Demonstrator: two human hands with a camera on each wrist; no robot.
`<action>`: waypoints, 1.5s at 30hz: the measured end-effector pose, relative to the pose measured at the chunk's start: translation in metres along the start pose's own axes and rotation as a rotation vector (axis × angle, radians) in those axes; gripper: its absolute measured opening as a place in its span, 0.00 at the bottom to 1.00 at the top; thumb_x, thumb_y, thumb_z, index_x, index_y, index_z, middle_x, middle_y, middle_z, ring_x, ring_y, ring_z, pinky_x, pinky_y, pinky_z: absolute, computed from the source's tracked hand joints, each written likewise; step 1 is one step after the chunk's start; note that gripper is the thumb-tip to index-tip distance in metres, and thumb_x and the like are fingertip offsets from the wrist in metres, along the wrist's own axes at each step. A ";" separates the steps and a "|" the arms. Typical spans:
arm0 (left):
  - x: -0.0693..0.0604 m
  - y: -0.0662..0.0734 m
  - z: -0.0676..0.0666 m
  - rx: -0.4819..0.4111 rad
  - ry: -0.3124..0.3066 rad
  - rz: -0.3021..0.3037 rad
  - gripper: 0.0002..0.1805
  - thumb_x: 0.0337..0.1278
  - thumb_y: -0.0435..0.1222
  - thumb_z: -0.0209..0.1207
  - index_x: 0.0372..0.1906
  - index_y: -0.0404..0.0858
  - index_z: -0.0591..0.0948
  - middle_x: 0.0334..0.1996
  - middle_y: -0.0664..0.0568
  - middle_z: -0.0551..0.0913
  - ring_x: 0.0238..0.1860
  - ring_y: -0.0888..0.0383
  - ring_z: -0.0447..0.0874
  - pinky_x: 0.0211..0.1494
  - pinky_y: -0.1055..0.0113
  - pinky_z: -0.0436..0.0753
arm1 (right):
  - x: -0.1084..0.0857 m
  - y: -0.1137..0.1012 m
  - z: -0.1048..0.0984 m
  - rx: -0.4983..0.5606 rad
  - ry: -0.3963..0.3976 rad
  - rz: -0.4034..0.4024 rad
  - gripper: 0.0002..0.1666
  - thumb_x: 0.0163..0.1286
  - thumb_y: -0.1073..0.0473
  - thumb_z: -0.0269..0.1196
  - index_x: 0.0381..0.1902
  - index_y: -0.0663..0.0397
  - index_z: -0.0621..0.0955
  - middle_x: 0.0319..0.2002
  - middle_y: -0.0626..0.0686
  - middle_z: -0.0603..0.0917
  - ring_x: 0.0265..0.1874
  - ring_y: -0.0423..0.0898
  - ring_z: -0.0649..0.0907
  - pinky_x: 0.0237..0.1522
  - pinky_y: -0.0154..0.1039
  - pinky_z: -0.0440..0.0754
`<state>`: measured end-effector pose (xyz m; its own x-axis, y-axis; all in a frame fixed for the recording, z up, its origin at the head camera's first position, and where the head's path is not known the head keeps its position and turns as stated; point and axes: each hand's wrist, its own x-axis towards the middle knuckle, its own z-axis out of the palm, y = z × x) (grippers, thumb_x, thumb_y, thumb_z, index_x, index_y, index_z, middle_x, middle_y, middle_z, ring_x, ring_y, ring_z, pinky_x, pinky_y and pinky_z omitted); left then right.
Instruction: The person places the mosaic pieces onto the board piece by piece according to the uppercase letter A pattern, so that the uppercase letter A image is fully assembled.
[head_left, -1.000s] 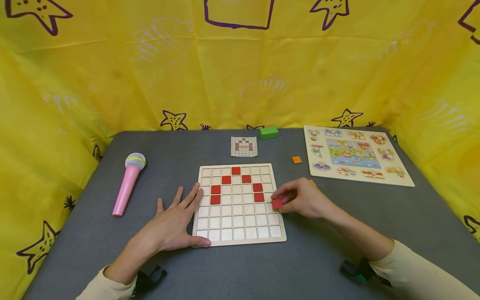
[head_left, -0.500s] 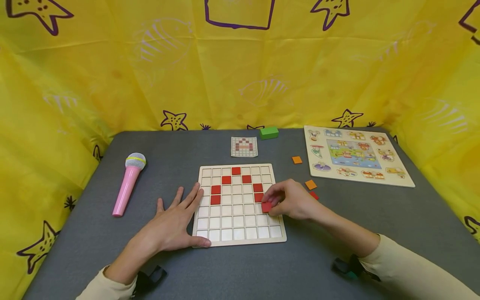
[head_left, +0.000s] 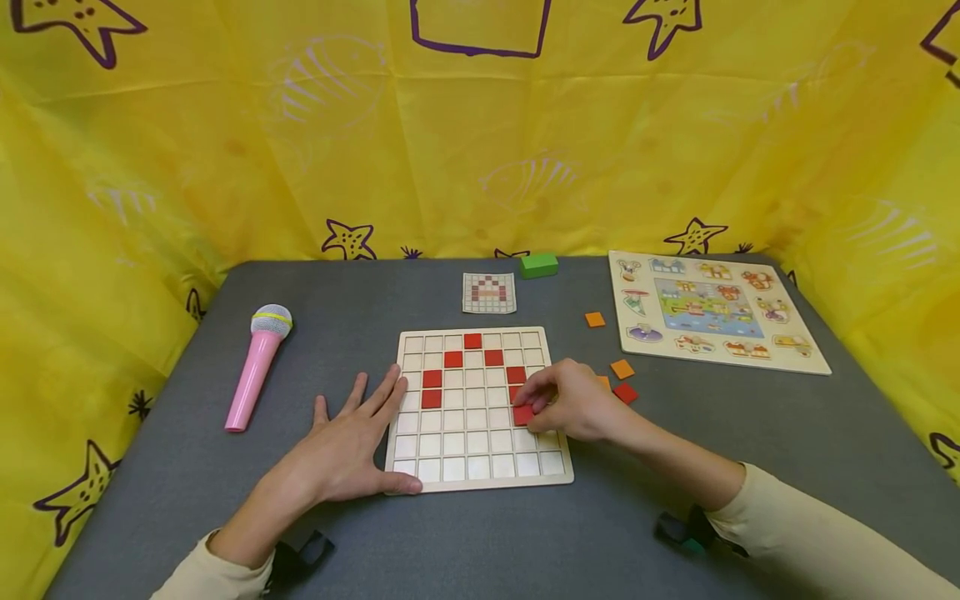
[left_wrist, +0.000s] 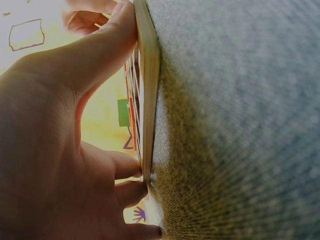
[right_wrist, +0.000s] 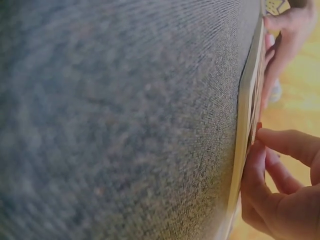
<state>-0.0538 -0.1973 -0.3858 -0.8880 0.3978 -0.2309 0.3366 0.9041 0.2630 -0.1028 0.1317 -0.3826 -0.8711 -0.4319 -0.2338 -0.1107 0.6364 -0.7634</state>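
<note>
A square wooden grid board (head_left: 476, 446) lies on the table, with several red tiles (head_left: 472, 341) set in its upper cells in a peaked shape. My right hand (head_left: 581, 402) pinches another red tile (head_left: 522, 416) between thumb and fingers, low over a cell on the board's right side, just under the right-hand column of red tiles. With fingers spread, my left hand (head_left: 341, 458) rests along the board's left edge. Its thumb lies on the near left corner, on top of the wooden rim (left_wrist: 149, 100) in the left wrist view.
Orange tiles (head_left: 622, 369) and a loose red tile (head_left: 626, 392) lie right of the board. Behind it are a pattern card (head_left: 489, 293) and a green block (head_left: 538, 266). A picture puzzle board (head_left: 720, 312) stands back right, and a pink toy microphone (head_left: 258, 367) lies left.
My right hand has moved left from the board's right edge, carrying the red tile inward over the grid. Loose tiles behind it have come into view. The left hand has stayed put.
</note>
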 end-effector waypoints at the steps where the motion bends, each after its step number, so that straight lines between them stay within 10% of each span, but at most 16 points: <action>1: 0.000 0.000 0.000 0.000 -0.001 -0.001 0.75 0.37 0.78 0.66 0.86 0.43 0.50 0.87 0.50 0.44 0.82 0.29 0.47 0.61 0.11 0.49 | 0.000 0.000 0.001 -0.004 0.002 0.002 0.16 0.52 0.70 0.77 0.38 0.50 0.91 0.31 0.47 0.87 0.33 0.43 0.82 0.39 0.39 0.83; 45: 0.001 -0.001 0.000 0.006 -0.001 -0.001 0.75 0.37 0.79 0.65 0.86 0.44 0.49 0.87 0.51 0.43 0.82 0.29 0.47 0.62 0.11 0.49 | -0.033 0.034 -0.036 -0.025 0.082 -0.028 0.15 0.58 0.64 0.78 0.44 0.48 0.92 0.40 0.48 0.91 0.38 0.45 0.83 0.38 0.34 0.81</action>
<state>-0.0545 -0.1980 -0.3867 -0.8878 0.3972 -0.2323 0.3379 0.9055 0.2568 -0.0955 0.1904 -0.3787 -0.9038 -0.3963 -0.1616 -0.1465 0.6412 -0.7532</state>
